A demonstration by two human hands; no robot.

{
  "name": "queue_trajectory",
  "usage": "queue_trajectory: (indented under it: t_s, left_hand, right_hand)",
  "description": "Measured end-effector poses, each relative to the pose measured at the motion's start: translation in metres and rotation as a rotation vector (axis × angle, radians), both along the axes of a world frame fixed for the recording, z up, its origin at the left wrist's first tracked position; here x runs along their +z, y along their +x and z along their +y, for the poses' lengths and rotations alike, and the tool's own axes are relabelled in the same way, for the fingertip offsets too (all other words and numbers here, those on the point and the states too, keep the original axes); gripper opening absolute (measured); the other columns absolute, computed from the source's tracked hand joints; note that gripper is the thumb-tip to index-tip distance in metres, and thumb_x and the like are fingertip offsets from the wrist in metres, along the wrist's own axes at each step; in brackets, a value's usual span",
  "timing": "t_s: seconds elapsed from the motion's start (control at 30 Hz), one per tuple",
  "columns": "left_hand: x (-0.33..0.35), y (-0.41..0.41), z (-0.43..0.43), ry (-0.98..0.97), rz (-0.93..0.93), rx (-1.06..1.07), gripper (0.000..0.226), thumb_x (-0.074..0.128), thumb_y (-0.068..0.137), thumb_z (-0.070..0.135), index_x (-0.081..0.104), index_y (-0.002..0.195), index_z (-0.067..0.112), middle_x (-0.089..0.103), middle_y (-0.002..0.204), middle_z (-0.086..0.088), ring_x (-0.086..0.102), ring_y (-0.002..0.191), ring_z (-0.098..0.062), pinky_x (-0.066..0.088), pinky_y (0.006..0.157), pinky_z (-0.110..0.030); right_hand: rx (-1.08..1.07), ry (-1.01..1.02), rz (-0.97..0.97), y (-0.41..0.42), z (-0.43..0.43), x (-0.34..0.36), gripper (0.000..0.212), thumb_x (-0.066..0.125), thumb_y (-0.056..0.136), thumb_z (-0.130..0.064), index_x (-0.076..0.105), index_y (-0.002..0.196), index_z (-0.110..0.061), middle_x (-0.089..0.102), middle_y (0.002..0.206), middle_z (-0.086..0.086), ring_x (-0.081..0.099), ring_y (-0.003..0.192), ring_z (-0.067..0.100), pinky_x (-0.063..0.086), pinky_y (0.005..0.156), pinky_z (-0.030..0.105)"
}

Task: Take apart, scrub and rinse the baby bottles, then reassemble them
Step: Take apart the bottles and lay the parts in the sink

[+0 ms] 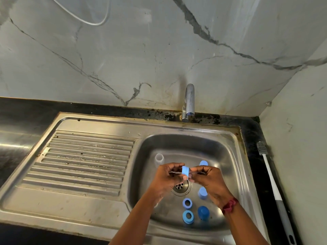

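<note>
While curled, both hands (164, 180) (209, 180) on ring (185, 171).

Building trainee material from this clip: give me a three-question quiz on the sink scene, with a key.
1. True or false: the bottle brush lies inside the sink basin.
2. The blue ring above the drain is: A) lying in the basin, B) hung on the tap, C) pinched between left hand and right hand.
3. Fill in: the loose blue rings on the basin floor number ___.
Key: 1 false, it lies on the counter; 2 C; 3 two.
</note>
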State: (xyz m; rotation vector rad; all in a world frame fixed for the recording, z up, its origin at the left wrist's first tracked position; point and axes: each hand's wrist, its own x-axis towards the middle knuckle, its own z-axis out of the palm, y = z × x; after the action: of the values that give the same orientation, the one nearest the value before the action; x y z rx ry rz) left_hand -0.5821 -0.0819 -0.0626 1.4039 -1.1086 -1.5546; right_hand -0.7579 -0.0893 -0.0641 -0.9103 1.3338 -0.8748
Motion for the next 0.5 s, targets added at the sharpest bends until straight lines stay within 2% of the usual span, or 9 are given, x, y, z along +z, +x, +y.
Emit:
queue_trajectory:
  t_s: [0.1, 0.23, 0.3, 0.4, 0.5]
  left_hand:
    - [-0.0015, 0.0016, -0.0001, -0.006, -0.019, 0.021, 0.04, 0.08, 0.077, -0.003, 0.07, 0.11, 0.017, 0.077, 0.095, -0.002, 0.074, 0.09, -0.018, 0.059, 0.078, -0.028]
    - [-0.0047, 0.004, 0.0016, -0.014, -0.027, 0.023, 0.041, 0.082, 0.076, -0.002, 0.07, 0.11, 0.017, 0.077, 0.097, -0.002, 0.074, 0.092, -0.018, 0.06, 0.082, -0.031]
    - [-0.0047, 0.0028, 0.0032, -0.002, 0.003, 0.044, 0.042, 0.08, 0.077, -0.004, 0.07, 0.112, 0.016, 0.077, 0.096, -0.003, 0.074, 0.091, -0.019, 0.06, 0.081, -0.031]
    - [-0.0052, 0.0003, 0.0043, 0.011, 0.033, 0.067, 0.041, 0.078, 0.079, -0.004, 0.069, 0.116, 0.012, 0.077, 0.097, -0.008, 0.074, 0.089, -0.021, 0.06, 0.08, -0.033]
    - [-0.0082, -0.0001, 0.0055, 0.009, 0.032, 0.07, 0.042, 0.078, 0.079, -0.004, 0.069, 0.117, 0.012, 0.077, 0.099, -0.007, 0.074, 0.09, -0.022, 0.06, 0.082, -0.035]
  right_hand:
    - [0.031, 0.023, -0.045, -0.0016, 0.0014, 0.001, 0.019, 0.077, 0.08, -0.002, 0.076, 0.099, -0.006, 0.076, 0.096, 0.01, 0.073, 0.094, 0.028, 0.058, 0.088, 0.039]
    - [0.072, 0.005, -0.04, -0.0029, 0.0031, 0.004, 0.017, 0.074, 0.083, -0.003, 0.075, 0.1, -0.008, 0.077, 0.095, 0.009, 0.073, 0.093, 0.026, 0.058, 0.088, 0.037]
    - [0.036, 0.009, -0.068, -0.0016, 0.003, 0.0051, 0.016, 0.073, 0.084, 0.0, 0.075, 0.098, -0.008, 0.077, 0.094, 0.01, 0.074, 0.091, 0.027, 0.059, 0.085, 0.035]
    - [-0.012, 0.023, -0.064, 0.0011, 0.003, 0.0049, 0.014, 0.071, 0.085, 0.001, 0.074, 0.096, -0.006, 0.077, 0.091, 0.008, 0.074, 0.087, 0.024, 0.06, 0.072, 0.027]
    - [-0.028, 0.028, -0.049, 0.0009, 0.0033, 0.0034, 0.014, 0.074, 0.082, 0.001, 0.072, 0.096, -0.001, 0.076, 0.09, 0.012, 0.074, 0.084, 0.025, 0.059, 0.068, 0.026]
